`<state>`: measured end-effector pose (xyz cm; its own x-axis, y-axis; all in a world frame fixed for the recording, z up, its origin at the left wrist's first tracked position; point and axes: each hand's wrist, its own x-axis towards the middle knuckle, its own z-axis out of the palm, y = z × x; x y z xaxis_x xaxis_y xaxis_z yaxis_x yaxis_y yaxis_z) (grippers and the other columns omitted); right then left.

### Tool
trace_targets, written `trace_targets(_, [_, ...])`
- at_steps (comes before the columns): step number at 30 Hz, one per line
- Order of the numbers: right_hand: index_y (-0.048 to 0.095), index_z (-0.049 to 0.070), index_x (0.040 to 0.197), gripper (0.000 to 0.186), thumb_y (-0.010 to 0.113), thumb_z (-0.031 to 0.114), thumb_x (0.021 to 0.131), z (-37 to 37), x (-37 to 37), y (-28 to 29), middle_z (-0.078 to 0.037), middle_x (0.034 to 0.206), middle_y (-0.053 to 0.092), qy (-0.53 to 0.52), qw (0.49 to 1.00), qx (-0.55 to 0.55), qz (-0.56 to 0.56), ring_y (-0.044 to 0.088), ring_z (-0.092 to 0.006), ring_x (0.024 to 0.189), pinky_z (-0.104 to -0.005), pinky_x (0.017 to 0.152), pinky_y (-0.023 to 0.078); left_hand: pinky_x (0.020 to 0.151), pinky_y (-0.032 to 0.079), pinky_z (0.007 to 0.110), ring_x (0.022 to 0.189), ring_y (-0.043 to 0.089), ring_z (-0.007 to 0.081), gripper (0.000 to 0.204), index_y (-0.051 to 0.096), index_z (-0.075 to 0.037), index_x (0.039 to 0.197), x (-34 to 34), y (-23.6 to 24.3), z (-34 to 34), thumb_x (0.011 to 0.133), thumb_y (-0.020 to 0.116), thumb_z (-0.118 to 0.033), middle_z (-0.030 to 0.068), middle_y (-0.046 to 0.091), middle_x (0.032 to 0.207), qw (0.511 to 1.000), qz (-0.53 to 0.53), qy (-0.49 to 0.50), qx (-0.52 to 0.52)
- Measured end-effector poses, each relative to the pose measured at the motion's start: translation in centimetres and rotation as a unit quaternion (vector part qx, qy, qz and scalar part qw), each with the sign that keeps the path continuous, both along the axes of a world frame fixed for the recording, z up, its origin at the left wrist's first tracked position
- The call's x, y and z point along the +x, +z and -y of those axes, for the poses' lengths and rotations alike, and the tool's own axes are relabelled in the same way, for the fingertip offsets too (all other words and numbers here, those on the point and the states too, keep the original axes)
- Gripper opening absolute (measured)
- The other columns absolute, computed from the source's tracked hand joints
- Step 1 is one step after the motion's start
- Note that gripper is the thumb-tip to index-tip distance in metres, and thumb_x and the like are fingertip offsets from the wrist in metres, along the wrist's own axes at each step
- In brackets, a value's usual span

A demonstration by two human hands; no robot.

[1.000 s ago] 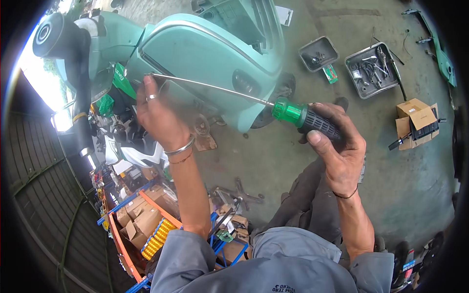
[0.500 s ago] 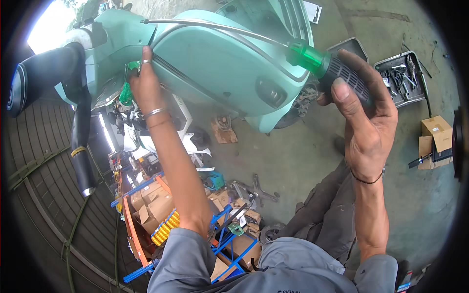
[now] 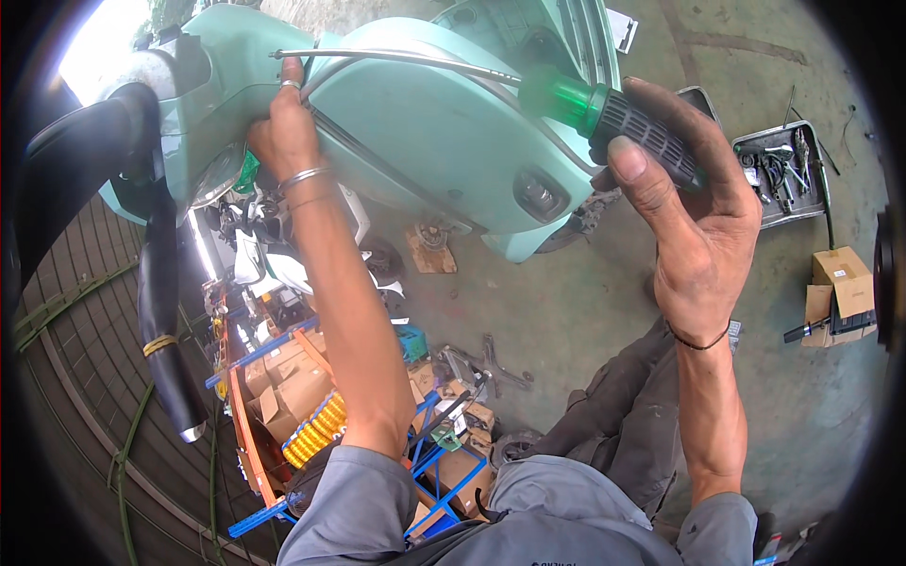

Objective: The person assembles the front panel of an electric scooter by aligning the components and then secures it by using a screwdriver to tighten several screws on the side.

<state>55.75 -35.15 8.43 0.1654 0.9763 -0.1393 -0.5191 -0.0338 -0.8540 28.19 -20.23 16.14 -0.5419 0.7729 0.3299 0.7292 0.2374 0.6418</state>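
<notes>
A long screwdriver (image 3: 578,102) with a green and black handle lies nearly level in front of the mint-green scooter (image 3: 415,141). My right hand (image 3: 703,222) is closed around the handle's end, thumb on the near side and fingers over the top. The thin metal shaft runs left, its tip close beside the thumb of my left hand (image 3: 291,137). That hand is at the scooter's body, its thumb pointing up along a panel seam. Its other fingers are curled and mostly hidden, so what they grip does not show. A green item (image 3: 247,174) peeks out below them.
The scooter's handlebar, with a black grip (image 3: 170,330), juts out at left. A tool tray (image 3: 819,193) and an open cardboard box (image 3: 843,292) lie on the floor at right. A blue and orange rack (image 3: 247,439) holding boxes stands at lower left.
My right hand and the screwdriver handle have shifted slightly left. The left hand has moved a little up and right. The view has shifted slightly too.
</notes>
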Motion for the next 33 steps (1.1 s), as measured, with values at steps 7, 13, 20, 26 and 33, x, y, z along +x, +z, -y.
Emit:
trace_targets(7, [0.061, -0.003, 0.122, 0.037, 0.070, 0.009, 0.088, -0.9, -0.9, 0.4, -0.010, 0.108, 0.066, -0.010, 0.994, 0.063, 0.094, 0.064, -0.0157, 0.097, -0.0281, 0.079, 0.057, 0.076, 0.046, 0.032, 0.080, 0.054, 0.0205, 0.049, 0.067, 0.015, 0.085, 0.5, 0.1, 0.1, 0.079, 0.078, -0.033, 0.0142, 0.063, 0.088, 0.999, -0.006, 0.044, 0.004])
trace_targets(13, [0.062, -0.004, 0.120, 0.035, 0.071, 0.004, 0.086, -1.5, -1.2, 1.6, -0.009, 0.109, 0.065, -0.017, 0.986, 0.099, 0.136, 0.064, -0.0163, 0.099, -0.0284, 0.085, 0.054, 0.068, 0.042, 0.032, 0.072, 0.047, 0.0183, 0.047, 0.063, 0.009, 0.068, 0.0, 0.0, 0.0, 0.079, 0.078, -0.033, 0.0101, 0.058, 0.077, 0.999, -0.012, 0.043, -0.008])
trace_targets(20, [0.063, -0.005, 0.116, 0.034, 0.071, -0.003, 0.083, -1.5, -1.6, 3.8, -0.013, 0.108, 0.065, -0.051, 0.960, 0.168, 0.218, 0.065, -0.0190, 0.097, -0.0277, 0.088, 0.052, 0.065, 0.041, 0.033, 0.069, 0.046, 0.0182, 0.048, 0.061, 0.007, 0.065, -1.0, -0.3, -0.3, 0.079, 0.079, -0.035, 0.0085, 0.056, 0.073, 1.000, -0.021, 0.020, 0.011])
trace_targets(26, [0.061, -0.005, 0.117, 0.037, 0.071, -0.003, 0.081, -1.6, -1.2, 7.2, -0.014, 0.106, 0.064, -0.037, 0.923, 0.204, 0.325, 0.065, -0.0210, 0.093, -0.0287, 0.085, 0.052, 0.066, 0.043, 0.033, 0.069, 0.050, 0.0181, 0.048, 0.065, 0.009, 0.069, -0.7, -0.6, -0.2, 0.079, 0.079, -0.035, 0.0086, 0.061, 0.074, 0.998, -0.038, -0.015, 0.042])
trace_targets(33, [0.059, -0.004, 0.119, 0.041, 0.072, -0.001, 0.080, -1.3, -1.7, 8.4, -0.014, 0.101, 0.063, -0.045, 0.906, 0.210, 0.365, 0.064, -0.0226, 0.088, -0.0300, 0.081, 0.053, 0.071, 0.046, 0.035, 0.073, 0.057, 0.0212, 0.049, 0.068, 0.010, 0.079, -0.2, 0.1, 0.0, 0.077, 0.079, -0.038, 0.0116, 0.066, 0.080, 0.998, -0.060, 0.024, 0.003])
